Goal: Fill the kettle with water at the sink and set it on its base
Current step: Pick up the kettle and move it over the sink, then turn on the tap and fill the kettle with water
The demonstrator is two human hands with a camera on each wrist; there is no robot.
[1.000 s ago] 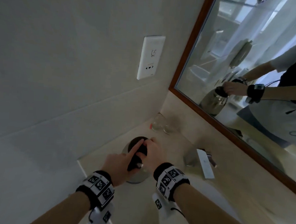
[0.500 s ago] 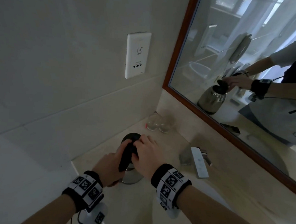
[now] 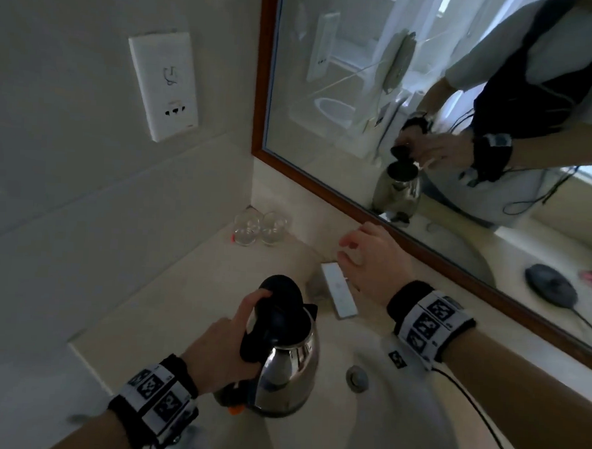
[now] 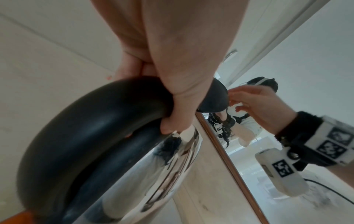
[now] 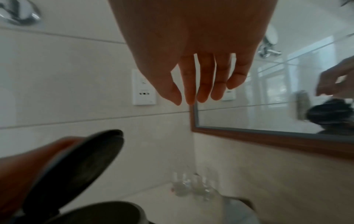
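In the head view the steel kettle [image 3: 290,371] hangs over the left rim of the white sink [image 3: 397,428], its black lid [image 3: 279,290] flipped up. My left hand [image 3: 244,324] grips the black handle [image 3: 257,339]. The left wrist view shows those fingers curled round the handle [image 4: 91,136] beside the shiny body [image 4: 162,174]. My right hand [image 3: 348,251] hovers above the flat faucet [image 3: 339,295], fingers relaxed and holding nothing. Seen from the right wrist, the fingers [image 5: 201,84] hang straight above the raised lid [image 5: 80,163].
Two glasses [image 3: 260,227] stand in the counter's back corner. A wall outlet [image 3: 163,87] is above left. The wood-framed mirror [image 3: 324,188] runs along the back and reflects a dark round disc with a cord [image 3: 550,284]. The drain [image 3: 357,377] sits in the basin.
The kettle stood by the wall with both hands on it. My left hand has carried it to the sink with the lid up. My right hand has let go and moved over the faucet.
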